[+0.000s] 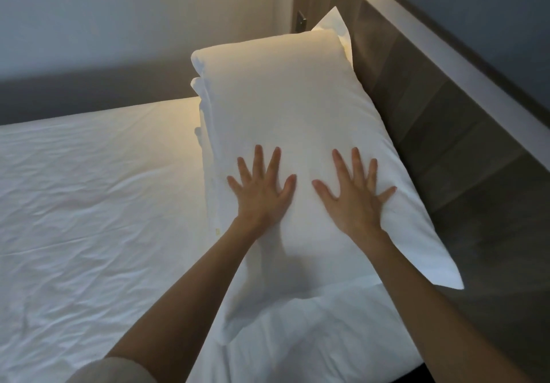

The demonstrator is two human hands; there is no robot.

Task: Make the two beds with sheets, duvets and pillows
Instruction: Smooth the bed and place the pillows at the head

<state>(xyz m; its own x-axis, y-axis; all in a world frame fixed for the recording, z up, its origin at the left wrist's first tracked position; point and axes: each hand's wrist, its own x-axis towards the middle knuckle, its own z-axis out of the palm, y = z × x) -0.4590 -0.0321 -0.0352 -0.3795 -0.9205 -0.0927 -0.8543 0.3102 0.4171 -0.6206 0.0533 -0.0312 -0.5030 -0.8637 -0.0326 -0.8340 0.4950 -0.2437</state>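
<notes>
Near edge: the white sheet (89,189) ends at lower right and spreads wide and wrinkled to the left, which is the open side. I read my left hand (262,195) and right hand (354,198) as flat, fingers spread, palms pressing the near half of the pillow (291,99). The pillow lies at the head of the bed, its right long edge against the headboard (446,132). A second pillow (198,93) shows beneath it at left. Far: a plain wall (119,19).

dim pale walls (119,10), grey-brown padded headboard (446,120)
</notes>
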